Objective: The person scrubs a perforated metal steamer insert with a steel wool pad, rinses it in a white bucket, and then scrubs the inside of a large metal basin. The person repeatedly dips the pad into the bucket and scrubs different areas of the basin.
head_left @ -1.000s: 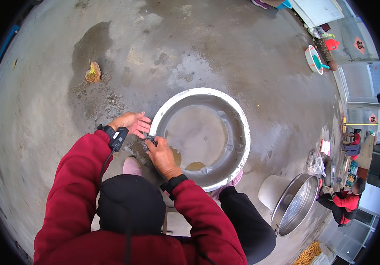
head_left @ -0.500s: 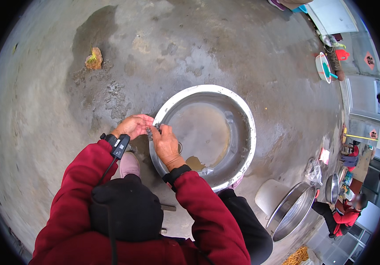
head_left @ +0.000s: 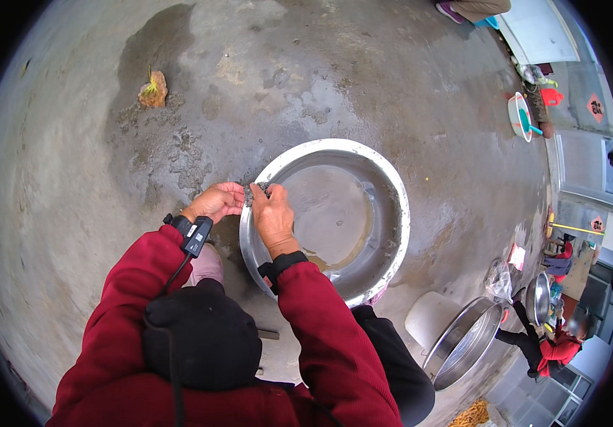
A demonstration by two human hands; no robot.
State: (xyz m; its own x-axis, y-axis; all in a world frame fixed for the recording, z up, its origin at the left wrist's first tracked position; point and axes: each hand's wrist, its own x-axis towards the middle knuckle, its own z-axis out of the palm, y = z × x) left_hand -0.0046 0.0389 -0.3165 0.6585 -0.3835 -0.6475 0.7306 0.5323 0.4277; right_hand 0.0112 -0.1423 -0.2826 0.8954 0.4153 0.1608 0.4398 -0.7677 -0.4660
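A wide metal basin [head_left: 400, 235] with shallow cloudy water in it stands on the floor before me. My right hand [head_left: 272, 217] is closed on a grey, wiry scouring pad [head_left: 255, 191] and presses it to the basin's left rim. Only part of the pad shows past the fingers. My left hand [head_left: 217, 202] is beside the same stretch of rim, fingers stretched out, the tips at or very close to the metal. I cannot tell whether they touch it.
A yellowish stone [head_left: 152, 90] lies on the wet concrete floor at far left. To my right are a white bucket [head_left: 427, 317] and a large round metal pan [head_left: 456, 341]. Farther right sits another person [head_left: 559, 350] by a metal bowl [head_left: 537, 299]. A white basin [head_left: 513, 117] stands at far right.
My right hand has moved the scouring pad up along the left rim, away from me. My left hand has stayed nearly in place. The water in the basin has shifted.
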